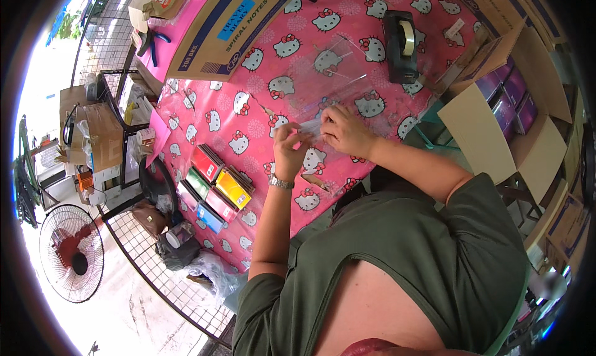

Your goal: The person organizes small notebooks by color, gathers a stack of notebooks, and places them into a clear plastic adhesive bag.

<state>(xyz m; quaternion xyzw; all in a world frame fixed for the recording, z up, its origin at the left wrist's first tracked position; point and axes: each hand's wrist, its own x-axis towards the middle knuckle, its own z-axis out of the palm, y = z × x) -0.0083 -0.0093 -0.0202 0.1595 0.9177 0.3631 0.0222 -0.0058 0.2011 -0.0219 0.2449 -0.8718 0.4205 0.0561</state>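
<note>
My left hand (pixel 289 150), with a wristwatch above it, pinches one side of a clear plastic bag (pixel 310 127). Opposite it, my right hand (pixel 345 132) has its fingers closed on the same plastic. The two hands are close together over the table's near part. More clear plastic bags (pixel 338 76) lie flat just beyond them, and the transparent edges are hard to separate. To the left of my left hand sit small spiral notebooks (pixel 217 187) in several piles, with red, green, yellow, pink and blue covers.
A pink cat-print cloth (pixel 254 127) covers the table. A black tape dispenser (pixel 401 52) stands at the far right. A large cardboard box (pixel 226 36) occupies the far left, near blue-handled pliers (pixel 152 45). An open carton (pixel 478 132) with purple packs is right; a fan (pixel 71 253) stands left.
</note>
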